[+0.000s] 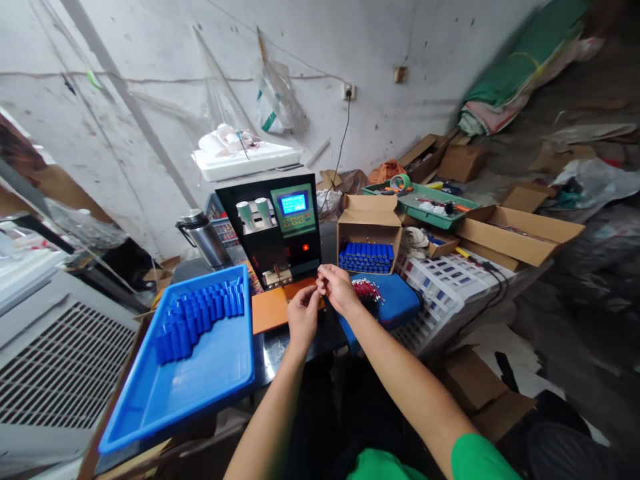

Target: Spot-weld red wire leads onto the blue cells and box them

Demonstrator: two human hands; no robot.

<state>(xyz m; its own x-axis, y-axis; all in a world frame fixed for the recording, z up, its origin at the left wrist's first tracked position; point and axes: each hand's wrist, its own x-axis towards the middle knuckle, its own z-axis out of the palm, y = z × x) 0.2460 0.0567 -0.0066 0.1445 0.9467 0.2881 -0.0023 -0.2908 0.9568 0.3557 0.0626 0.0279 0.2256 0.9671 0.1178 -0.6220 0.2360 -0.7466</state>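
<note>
My left hand (pixel 304 315) and my right hand (pixel 336 287) meet in front of a black spot-welding machine (pixel 295 247) with a lit blue screen. Both have their fingertips pinched together. Whatever lies between them is too small to make out. Below my left hand is an orange board (pixel 269 312) at the machine's foot. A bundle of thin red, white and black wires (pixel 367 291) lies just right of my right hand, on a blue pad (pixel 403 303). Behind it stands an open cardboard box (pixel 370 212) with stacked blue cylindrical battery cells (pixel 367 255).
To the left, a blue tray (pixel 210 383) holds rows of upright blue cells (pixel 193 317). A steel flask (pixel 205 235) stands behind it. On the right are a white plastic crate (pixel 440 293), a green tray (pixel 425 207) of small parts and an open carton (pixel 520 233).
</note>
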